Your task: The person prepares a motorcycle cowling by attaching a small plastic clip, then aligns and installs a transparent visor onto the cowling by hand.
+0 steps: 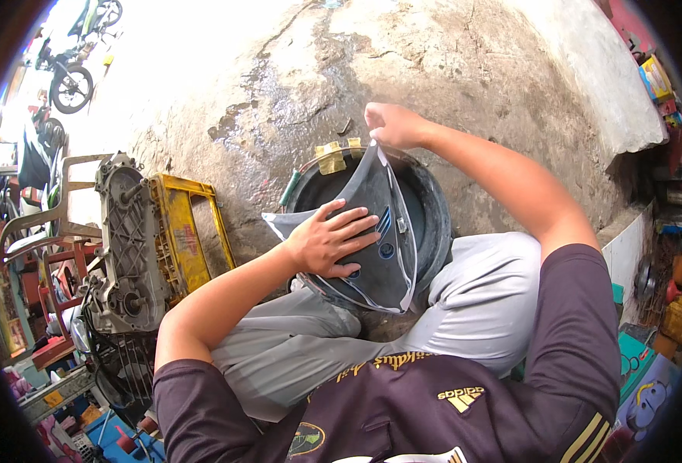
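Observation:
In front of me, between my bent legs, stands a round black basin (436,207). A dark grey, roughly triangular sheet (387,272) with pale edges and blue printed marks is stretched across it. My left hand (333,241) lies flat on the sheet, fingers spread and pointing right. At the far side my right hand (395,125) has its fingers closed on the sheet's far corner, which is drawn up to a point at the rim. The sheet's left corner pokes out past the basin's left side. Its underside is hidden.
Yellow patches (331,157) sit on the basin's far rim, and a green grip (289,189) is at its left. Further left are a metal engine casing (129,247) and a yellow crate (194,220). Wet concrete floor (279,100) stretches ahead; a pale slab edge (626,116) lies right.

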Tool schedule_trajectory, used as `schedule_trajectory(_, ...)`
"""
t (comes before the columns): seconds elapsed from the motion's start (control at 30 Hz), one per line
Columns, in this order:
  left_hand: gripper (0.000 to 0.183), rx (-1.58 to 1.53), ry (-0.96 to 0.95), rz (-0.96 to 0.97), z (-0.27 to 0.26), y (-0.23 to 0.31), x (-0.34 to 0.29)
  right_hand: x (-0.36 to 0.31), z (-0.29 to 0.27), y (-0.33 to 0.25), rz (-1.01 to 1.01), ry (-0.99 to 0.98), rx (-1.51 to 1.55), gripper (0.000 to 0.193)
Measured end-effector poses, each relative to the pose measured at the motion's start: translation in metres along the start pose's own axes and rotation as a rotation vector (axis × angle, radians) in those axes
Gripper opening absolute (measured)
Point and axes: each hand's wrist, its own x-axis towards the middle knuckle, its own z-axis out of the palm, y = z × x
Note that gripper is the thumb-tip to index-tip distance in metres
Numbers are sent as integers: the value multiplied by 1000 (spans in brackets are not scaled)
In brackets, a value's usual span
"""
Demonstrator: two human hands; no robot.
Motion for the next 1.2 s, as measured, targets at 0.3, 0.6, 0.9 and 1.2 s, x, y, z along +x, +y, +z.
schedule_trajectory(0.3,74,9,11,-4,-2,0,0,2,7,-4,48,31,-64,23)
schedule_trajectory(0.6,71,-16,9,-3,-3,0,-3,4,11,-4,58,56,-66,23)
schedule_trajectory(0.9,72,0,-4,11,-2,0,0,2,10,-10,56,96,-115,23)
schedule_trajectory(1.2,72,-9,10,9,0,-1,0,-2,7,-15,84,46,-159,27)
